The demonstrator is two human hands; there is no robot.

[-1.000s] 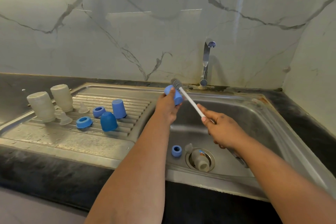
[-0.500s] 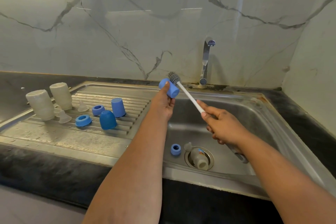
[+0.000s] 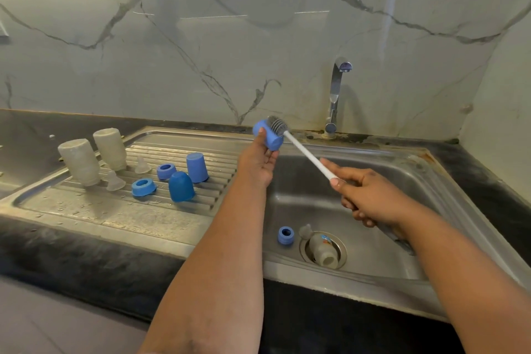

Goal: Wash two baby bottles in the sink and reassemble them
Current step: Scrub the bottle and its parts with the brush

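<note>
Two hands work above the sink [image 3: 373, 273] in the head view. The left hand [image 3: 257, 162] grips a blue cap [image 3: 267, 135] held up over the basin's left edge. The right hand [image 3: 370, 195] is curled round the white handle of a brush [image 3: 304, 152], whose grey bristled head touches the cap. On the drainboard [image 3: 115, 210] to the left, two cloudy bottles [image 3: 82, 161] stand upside down, just beside two clear teats [image 3: 115, 181], two blue rings [image 3: 142, 187] and two more blue caps [image 3: 181, 187]. Down in the basin, a third bottle [image 3: 323, 253] lies on its side over the drain, with a teat [image 3: 306, 230] and a blue ring [image 3: 286, 235] just beside it. A tap [image 3: 334, 95] rises behind the sink, which is set in a dark bench [image 3: 71, 261].
</note>
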